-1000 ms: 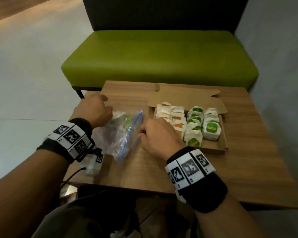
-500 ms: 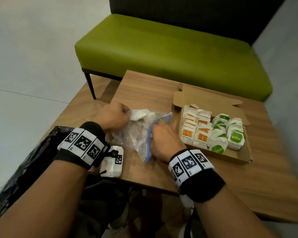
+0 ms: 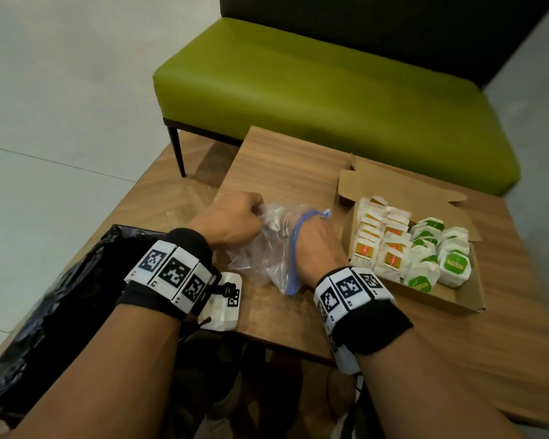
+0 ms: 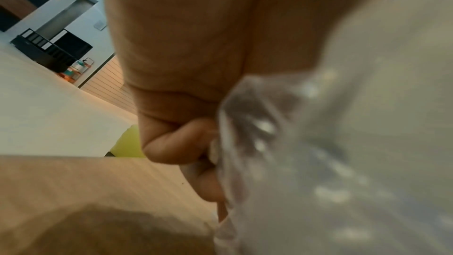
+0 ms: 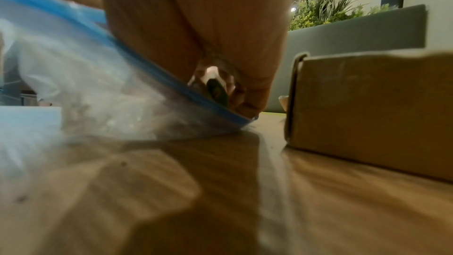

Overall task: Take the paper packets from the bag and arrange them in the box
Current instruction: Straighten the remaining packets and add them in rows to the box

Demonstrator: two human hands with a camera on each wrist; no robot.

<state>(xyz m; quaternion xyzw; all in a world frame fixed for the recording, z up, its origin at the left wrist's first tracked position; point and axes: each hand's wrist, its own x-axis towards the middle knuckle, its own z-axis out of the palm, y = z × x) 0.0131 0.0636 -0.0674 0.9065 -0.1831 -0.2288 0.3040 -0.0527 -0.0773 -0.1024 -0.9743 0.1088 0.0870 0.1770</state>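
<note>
A: Digging in the zip bag (image 3: 268, 248) on the bench (image 3: 282, 172); our left hand (image 3: 232, 224) clamps its plastic.

B: Right hand (image 3: 317, 245) is inside, grip unclear. Next we pull a packet out toward the cardboard box (image 3: 454, 299).

Bag (image 3: 267, 258) lies on the tabletop (image 3: 282, 172), left of the box (image 3: 450, 296). Left hand (image 3: 232, 223) at the bag's far left end, right hand (image 3: 317, 245) inside its mouth, between bag and box. Packets (image 3: 406, 248) stand in rows in the box, lid flap (image 3: 393, 182) behind them. Bench (image 3: 298, 90) behind the tabletop. Sack (image 3: 61, 312) left of the tabletop, under the left arm.
</note>
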